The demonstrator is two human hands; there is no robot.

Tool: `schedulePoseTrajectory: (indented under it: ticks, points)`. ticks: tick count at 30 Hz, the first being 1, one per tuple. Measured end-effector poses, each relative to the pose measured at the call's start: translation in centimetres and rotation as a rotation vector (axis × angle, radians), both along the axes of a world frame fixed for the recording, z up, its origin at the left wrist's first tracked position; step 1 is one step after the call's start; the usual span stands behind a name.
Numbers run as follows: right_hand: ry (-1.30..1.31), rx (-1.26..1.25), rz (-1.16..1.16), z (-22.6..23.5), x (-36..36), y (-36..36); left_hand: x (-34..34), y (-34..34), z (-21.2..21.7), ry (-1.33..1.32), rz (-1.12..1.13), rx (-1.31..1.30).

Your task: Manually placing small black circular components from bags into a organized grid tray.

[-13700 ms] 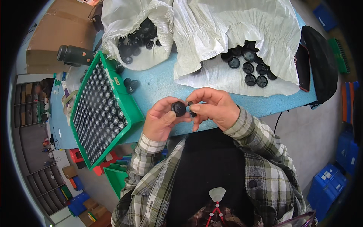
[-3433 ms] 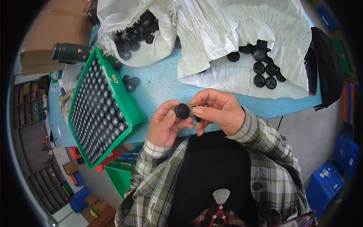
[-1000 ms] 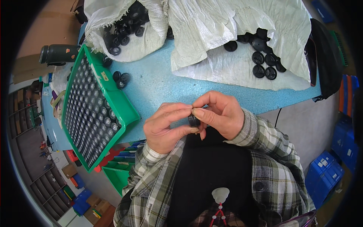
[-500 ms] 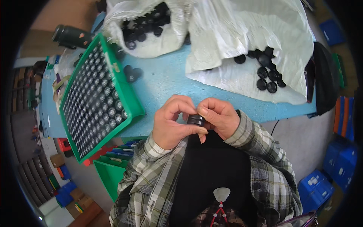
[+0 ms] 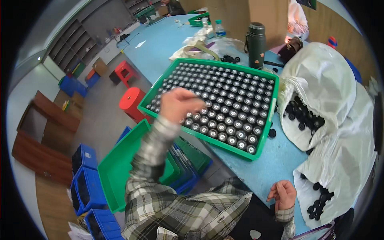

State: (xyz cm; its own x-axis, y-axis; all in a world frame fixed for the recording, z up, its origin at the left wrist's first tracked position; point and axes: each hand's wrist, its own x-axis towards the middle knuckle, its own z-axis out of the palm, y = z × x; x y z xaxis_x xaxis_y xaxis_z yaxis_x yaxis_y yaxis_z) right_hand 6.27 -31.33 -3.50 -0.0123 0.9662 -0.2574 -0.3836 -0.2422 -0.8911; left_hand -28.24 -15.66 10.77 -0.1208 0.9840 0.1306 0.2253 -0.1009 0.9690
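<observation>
A green tray (image 5: 262, 144) holds rows of round black pieces with shiny silvery centres (image 5: 222, 118). Over the left part of the tray is my left hand (image 5: 180, 106), its fingers pointing right above the rows. Motion smears these fingers, so whether they hold a piece cannot be made out. My right hand (image 5: 283, 195) hovers by the blue table's near edge, fingers loosely bent and a little apart, with nothing visible in it. Beside it on the right, loose black round pieces (image 5: 318, 202) lie at the mouth of a white woven sack (image 5: 340, 172).
Another white sack (image 5: 320, 76) spills black pieces. A dark flask (image 5: 256, 46) and a water bottle (image 5: 220, 30) stand behind the tray on the blue table (image 5: 276, 164). An empty green bin (image 5: 120, 172) sits below left, near red stools (image 5: 132, 102) and blue crates (image 5: 88, 188).
My hands were together around a black round piece; now they are apart. The left has moved over the tray, the right stays near the table edge. The view has swung left.
</observation>
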Motion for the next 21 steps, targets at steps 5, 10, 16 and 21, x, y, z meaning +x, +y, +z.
schedulePoseTrajectory:
  ticks: [5,10,16,21]
  points:
    - [-0.078,-0.008,0.014,0.1,-1.2,1.2,-17.2,8.0,-3.9,0.034,0.44,-0.032]
    - [-0.187,-0.031,0.059,0.0,-2.4,2.0,-23.5,12.3,-7.9,0.395,0.615,-0.175]
    - [-0.195,-0.05,0.031,0.2,-3.4,2.2,-22.2,13.6,-7.0,1.1,0.625,-0.315]
    - [-0.187,-0.058,0.051,-0.1,-4.0,2.2,-25.1,14.3,-8.7,1.194,0.659,-0.39]
